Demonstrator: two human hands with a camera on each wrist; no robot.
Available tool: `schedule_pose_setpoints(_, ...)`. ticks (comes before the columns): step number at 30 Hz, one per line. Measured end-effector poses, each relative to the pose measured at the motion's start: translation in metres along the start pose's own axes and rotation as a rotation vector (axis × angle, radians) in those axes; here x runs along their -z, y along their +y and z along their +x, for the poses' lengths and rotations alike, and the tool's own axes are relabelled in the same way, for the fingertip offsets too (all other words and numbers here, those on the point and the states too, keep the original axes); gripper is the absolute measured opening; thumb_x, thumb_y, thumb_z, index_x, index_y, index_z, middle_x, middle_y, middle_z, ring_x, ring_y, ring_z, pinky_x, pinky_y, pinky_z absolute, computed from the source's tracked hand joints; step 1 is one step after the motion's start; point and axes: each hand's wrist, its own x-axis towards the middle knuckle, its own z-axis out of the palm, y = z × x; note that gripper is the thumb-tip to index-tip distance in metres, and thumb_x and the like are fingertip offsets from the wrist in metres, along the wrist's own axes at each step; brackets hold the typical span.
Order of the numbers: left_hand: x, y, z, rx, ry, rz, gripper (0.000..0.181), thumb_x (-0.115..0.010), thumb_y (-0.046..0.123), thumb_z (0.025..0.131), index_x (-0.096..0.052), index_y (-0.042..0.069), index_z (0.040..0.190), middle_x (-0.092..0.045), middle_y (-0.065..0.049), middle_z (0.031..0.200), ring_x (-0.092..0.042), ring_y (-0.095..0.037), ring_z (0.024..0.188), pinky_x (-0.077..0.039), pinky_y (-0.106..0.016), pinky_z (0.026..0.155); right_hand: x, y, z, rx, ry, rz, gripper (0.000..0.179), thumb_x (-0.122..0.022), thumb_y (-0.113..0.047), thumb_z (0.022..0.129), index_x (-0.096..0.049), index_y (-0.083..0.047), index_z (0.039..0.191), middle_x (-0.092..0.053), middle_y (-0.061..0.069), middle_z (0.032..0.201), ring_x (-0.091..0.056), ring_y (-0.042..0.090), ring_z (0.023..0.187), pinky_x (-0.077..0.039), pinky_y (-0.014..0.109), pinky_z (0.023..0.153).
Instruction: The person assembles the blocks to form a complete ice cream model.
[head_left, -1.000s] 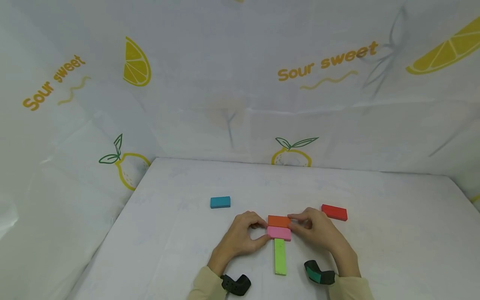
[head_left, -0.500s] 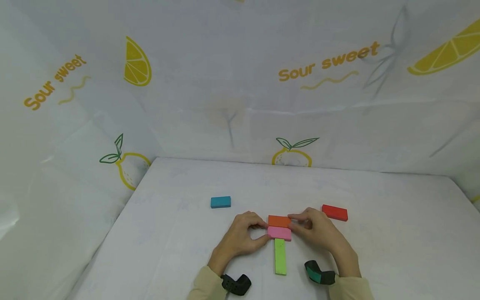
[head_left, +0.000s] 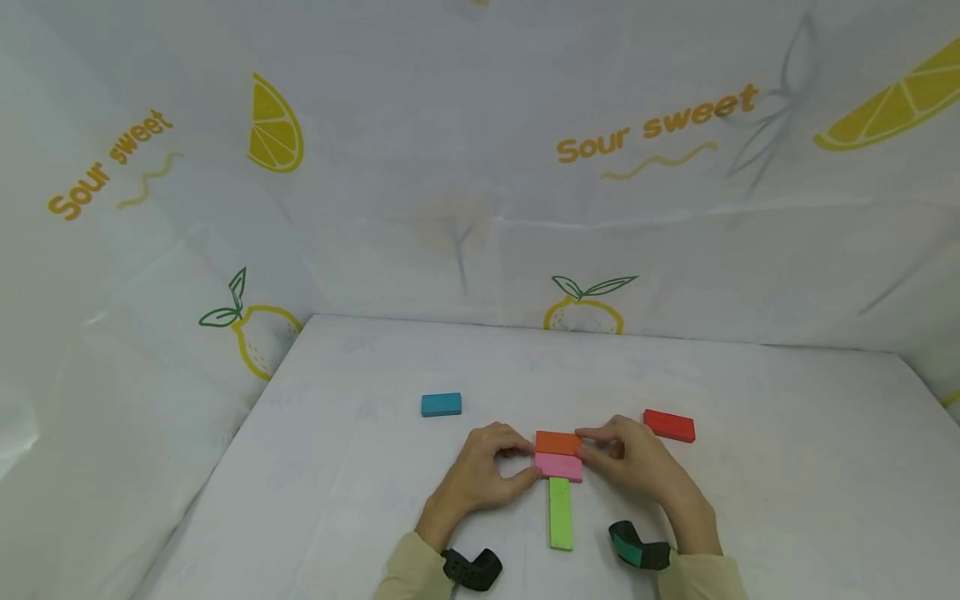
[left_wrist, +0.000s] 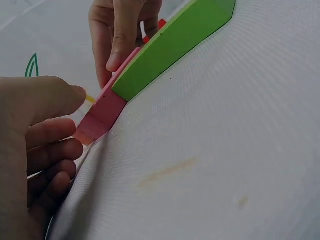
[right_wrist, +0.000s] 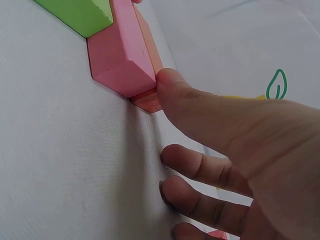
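An orange block (head_left: pixel 557 442) lies against the far side of a pink block (head_left: pixel 558 467), their long sides together. From the pink block's near side a lime-green block (head_left: pixel 560 514) runs toward the person, end on. My left hand (head_left: pixel 483 471) has thumb and index finger at the pink block's left end, the other fingers curled beside it. At the opposite end, my right hand (head_left: pixel 633 454) pinches the orange block between index finger and thumb. In the right wrist view the right thumb (right_wrist: pixel 172 87) covers the orange block's corner.
A blue block (head_left: pixel 441 404) lies at the far left of the group. Just beyond the right hand is a red block (head_left: pixel 669 425). Black bands (head_left: pixel 472 569) sit at both wrists. A lemon-printed sheet (head_left: pixel 420 167) rises behind the white tabletop (head_left: pixel 337 400).
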Motion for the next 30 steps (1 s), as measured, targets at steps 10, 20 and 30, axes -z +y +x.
schedule_pose_setpoints(10, -0.01, -0.001, 0.005, 0.072, 0.112, 0.097, 0.025, -0.071, 0.015, 0.094, -0.075, 0.006, 0.117, -0.071, -0.001, 0.087, -0.057, -0.007, 0.08, -0.051, -0.019, 0.075, -0.001, 0.0, 0.0, -0.02, 0.003, -0.006, 0.039, -0.08, -0.028, 0.088, -0.075, -0.014, 0.124, -0.065, 0.0, 0.096, -0.049, 0.015, 0.079, -0.04, 0.022, 0.061)
schedule_pose_setpoints(20, -0.011, 0.005, 0.007, 0.147, 0.136, 0.112, 0.021, -0.072, 0.02, 0.093, -0.078, 0.01, 0.11, -0.069, 0.001, 0.085, -0.053, -0.005, 0.08, -0.048, -0.018, 0.075, 0.0, -0.002, 0.0, -0.014, -0.002, 0.003, 0.038, -0.079, -0.027, 0.089, -0.075, -0.014, 0.124, -0.064, 0.0, 0.095, -0.049, 0.015, 0.078, -0.04, 0.022, 0.061)
schedule_pose_setpoints(30, -0.011, 0.007, 0.007, 0.151, 0.124, 0.128, 0.023, -0.072, 0.023, 0.092, -0.079, 0.014, 0.111, -0.069, 0.002, 0.085, -0.055, -0.006, 0.081, -0.047, -0.018, 0.076, 0.0, -0.002, 0.0, 0.003, -0.001, 0.009, 0.038, -0.079, -0.026, 0.089, -0.075, -0.012, 0.124, -0.066, 0.001, 0.095, -0.048, 0.014, 0.077, -0.04, 0.022, 0.06)
